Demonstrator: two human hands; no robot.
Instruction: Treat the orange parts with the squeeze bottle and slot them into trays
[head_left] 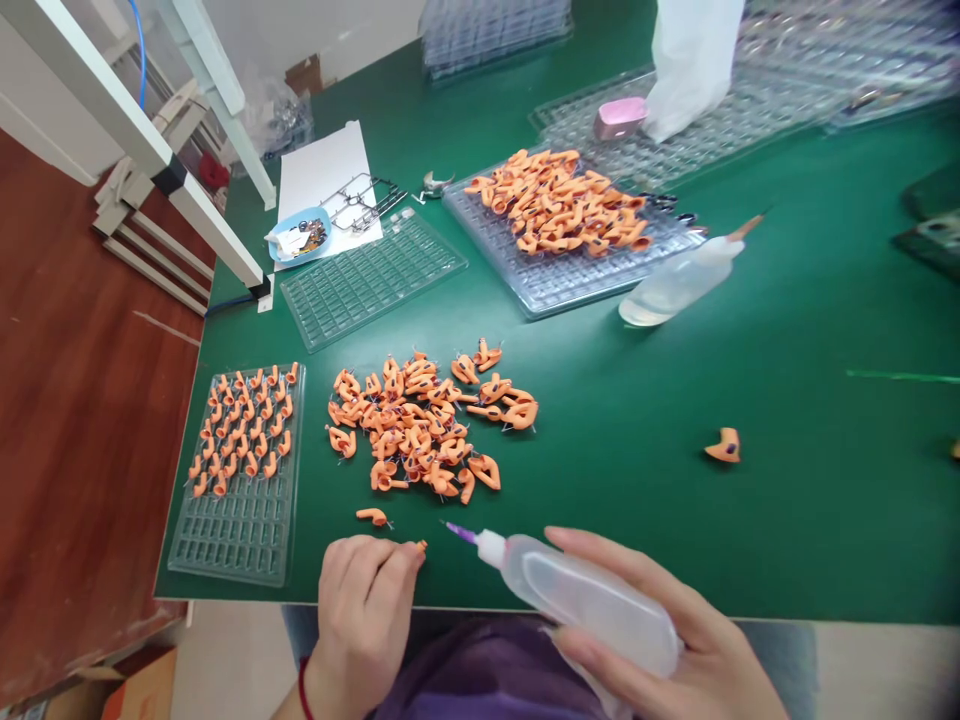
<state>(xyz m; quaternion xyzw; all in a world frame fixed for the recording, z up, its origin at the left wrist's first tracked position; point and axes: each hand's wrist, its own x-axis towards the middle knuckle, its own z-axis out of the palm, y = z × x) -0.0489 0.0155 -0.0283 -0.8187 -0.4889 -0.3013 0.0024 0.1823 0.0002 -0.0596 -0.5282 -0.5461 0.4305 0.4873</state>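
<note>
My left hand (367,610) is closed at the table's front edge, pinching a small orange part (421,546) whose tip shows at the fingers. My right hand (660,620) is wrapped round a translucent squeeze bottle (592,600). The bottle's purple needle tip points left, a short way from the held part. Just above my left hand lies a single orange curved piece (372,516). A loose pile of orange curved pieces (420,430) is spread beyond both hands. At the left, a clear tray (229,535) holds rows of such pieces in its upper part.
A second bottle (675,285) stands tilted beyond. Behind are stacked trays (555,295) heaped with orange pieces, a clear tray (371,275), a blue dish (270,240) and a pink box (621,118). One orange piece (725,446) lies at right. A white frame post (225,230) stands at left.
</note>
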